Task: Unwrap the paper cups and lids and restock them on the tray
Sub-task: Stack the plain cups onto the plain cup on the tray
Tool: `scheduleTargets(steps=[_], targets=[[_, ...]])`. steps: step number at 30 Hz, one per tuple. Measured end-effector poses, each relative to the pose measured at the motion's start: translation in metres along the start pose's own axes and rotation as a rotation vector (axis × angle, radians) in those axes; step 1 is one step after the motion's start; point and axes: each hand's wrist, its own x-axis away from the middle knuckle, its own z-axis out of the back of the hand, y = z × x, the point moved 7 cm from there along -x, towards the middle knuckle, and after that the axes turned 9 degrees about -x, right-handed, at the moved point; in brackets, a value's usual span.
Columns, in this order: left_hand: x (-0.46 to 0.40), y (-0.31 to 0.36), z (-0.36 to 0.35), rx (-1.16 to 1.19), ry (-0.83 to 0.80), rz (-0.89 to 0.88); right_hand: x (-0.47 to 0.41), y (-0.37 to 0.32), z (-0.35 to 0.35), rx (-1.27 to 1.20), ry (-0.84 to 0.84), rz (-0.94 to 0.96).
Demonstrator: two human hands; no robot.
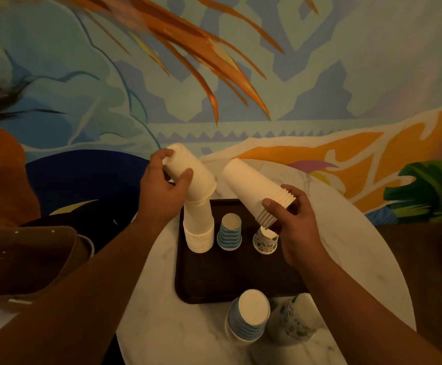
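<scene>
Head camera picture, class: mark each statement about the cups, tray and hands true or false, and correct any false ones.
1. The left hand grips the top of a bent stack of white cups that stands on the dark tray. True.
2. The right hand is empty. False: it holds a separate white cup stack, tilted, above the tray.
3. A blue-striped cup stands on the tray, base up. True.
4. The leaf-print cup on the tray lies on its side. False: it stands on the tray.
5. Two more cup stacks, blue-striped stack and patterned stack, stand on the marble table, off the tray. True.
</scene>
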Motion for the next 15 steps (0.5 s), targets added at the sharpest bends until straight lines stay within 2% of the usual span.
scheduleTargets(steps=[11,13,15], targets=[[0.007,0.017,-0.007,-0.174,0.027,-0.259,-0.001,-0.001,-0.008,0.029,-0.019,-0.003],[0.006,0.009,-0.016,-0.283,-0.029,-0.233,0.0,-0.001,-0.009,0.014,-0.023,-0.009],[0.011,-0.007,-0.034,-0.412,-0.158,-0.192,0.001,0.0,-0.011,0.014,-0.027,-0.014]])
